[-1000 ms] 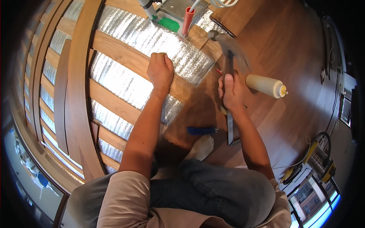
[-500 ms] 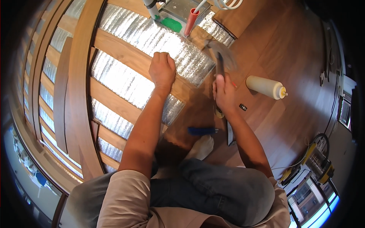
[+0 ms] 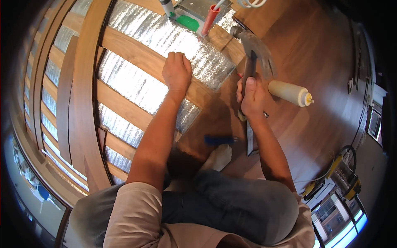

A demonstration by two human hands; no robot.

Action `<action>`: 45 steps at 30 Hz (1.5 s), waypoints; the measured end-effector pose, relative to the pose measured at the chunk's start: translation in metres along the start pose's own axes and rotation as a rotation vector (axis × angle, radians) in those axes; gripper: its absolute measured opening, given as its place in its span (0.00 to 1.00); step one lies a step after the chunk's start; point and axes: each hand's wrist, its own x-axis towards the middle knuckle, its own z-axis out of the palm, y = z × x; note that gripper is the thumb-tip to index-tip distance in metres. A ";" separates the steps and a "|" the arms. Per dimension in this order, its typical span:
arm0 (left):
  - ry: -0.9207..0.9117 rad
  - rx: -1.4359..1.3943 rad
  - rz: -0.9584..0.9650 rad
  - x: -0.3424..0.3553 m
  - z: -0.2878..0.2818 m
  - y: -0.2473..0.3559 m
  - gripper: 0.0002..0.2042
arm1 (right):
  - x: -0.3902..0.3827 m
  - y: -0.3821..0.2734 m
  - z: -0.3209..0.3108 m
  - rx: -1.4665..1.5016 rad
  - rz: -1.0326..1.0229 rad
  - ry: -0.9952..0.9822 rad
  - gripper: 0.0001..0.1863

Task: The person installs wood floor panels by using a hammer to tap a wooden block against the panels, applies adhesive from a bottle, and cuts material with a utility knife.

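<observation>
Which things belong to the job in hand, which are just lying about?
Part of the job, by the look of it:
- hammer, gripped in the right hand
- wooden strip at the closed left hand
- silver foil beside that strip

Apparently just lying about, no hand on them:
- pale squeeze bottle
- blue object, kind unclear
- yellow-and-black machine

2 hands: 1 left hand (image 3: 177,74), 1 right hand (image 3: 253,96). 1 claw hammer (image 3: 251,58). 1 squeeze bottle (image 3: 289,93), right. 1 blue item (image 3: 219,139), near (kind unclear, in shadow). 1 metal rule (image 3: 250,140), near right. 1 bare foot (image 3: 219,157), near. Far: 1 red tube (image 3: 211,20), 1 green patch (image 3: 188,22). Right edge: 1 yellow-and-black machine (image 3: 346,180). Left: at least 4 foil strips (image 3: 132,78) and at least 4 wood slats (image 3: 124,103); exact totals unclear, some cut off or covered.
</observation>
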 end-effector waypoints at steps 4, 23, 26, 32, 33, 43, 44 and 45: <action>-0.020 0.001 -0.032 0.001 0.001 0.006 0.02 | -0.001 0.024 -0.003 0.100 -0.096 0.013 0.20; -0.009 0.017 -0.020 0.002 0.003 0.004 0.03 | 0.014 0.022 -0.009 -0.078 -0.073 -0.010 0.20; -0.015 0.023 -0.002 0.005 0.004 0.004 0.03 | 0.028 0.021 -0.015 -0.227 0.028 -0.034 0.20; -0.013 0.024 -0.002 0.006 0.002 0.004 0.03 | 0.029 0.021 -0.012 -0.066 0.138 0.015 0.22; -0.017 0.028 -0.005 0.004 0.003 0.005 0.03 | 0.038 0.009 -0.015 -0.116 0.250 -0.063 0.22; -0.013 0.033 -0.006 0.002 0.004 0.004 0.02 | 0.045 0.018 -0.017 -0.067 0.045 0.055 0.24; -0.006 0.030 -0.001 0.002 0.004 0.003 0.02 | 0.048 0.008 -0.018 -0.041 0.089 0.026 0.24; -0.010 0.032 -0.001 0.002 0.003 0.001 0.02 | 0.047 0.000 -0.018 0.032 0.034 0.056 0.24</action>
